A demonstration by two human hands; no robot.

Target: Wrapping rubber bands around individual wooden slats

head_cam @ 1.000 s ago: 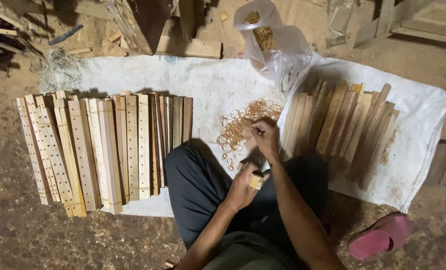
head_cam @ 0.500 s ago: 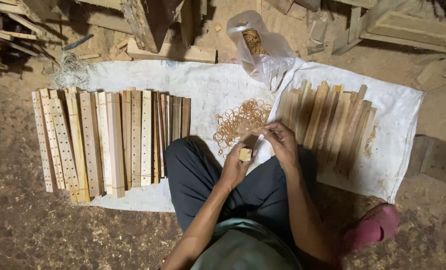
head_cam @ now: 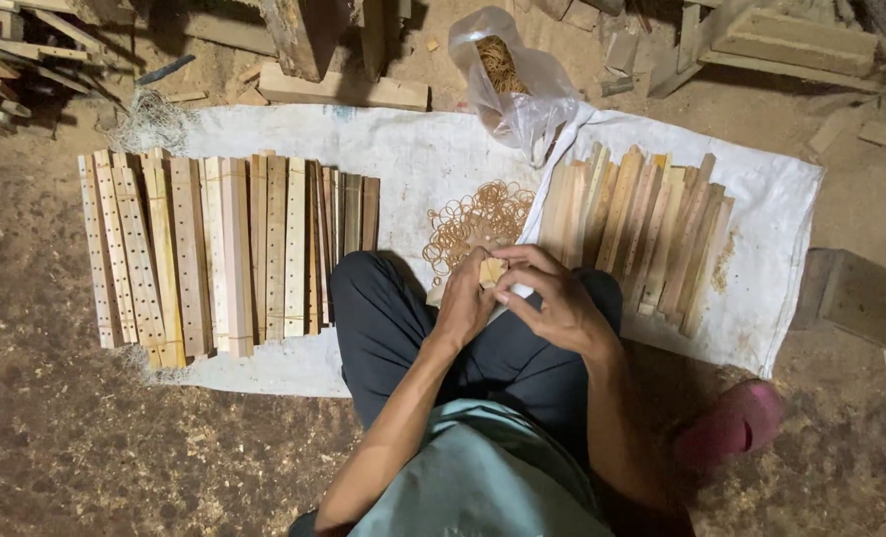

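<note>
— Hands? 
— Left hand (head_cam: 466, 303) and right hand (head_cam: 552, 298) pressed together, pinching a small wooden piece (head_cam: 491, 270) over the lap.
— Around them? 
— Rubber bands (head_cam: 473, 221) mid-cloth (head_cam: 413, 149); drilled slats (head_cam: 214, 254) toward its left edge, plain slats (head_cam: 642, 224) toward its right.

I note matt, unfinished wooden slats (head_cam: 214, 254) at left, pale raw wood strips (head_cam: 642, 229) at right, on a coarse white woven sheet (head_cam: 413, 149). Glossy clear plastic bag (head_cam: 513, 80), upper centre. Rough earthen floor (head_cam: 65, 438).
</note>
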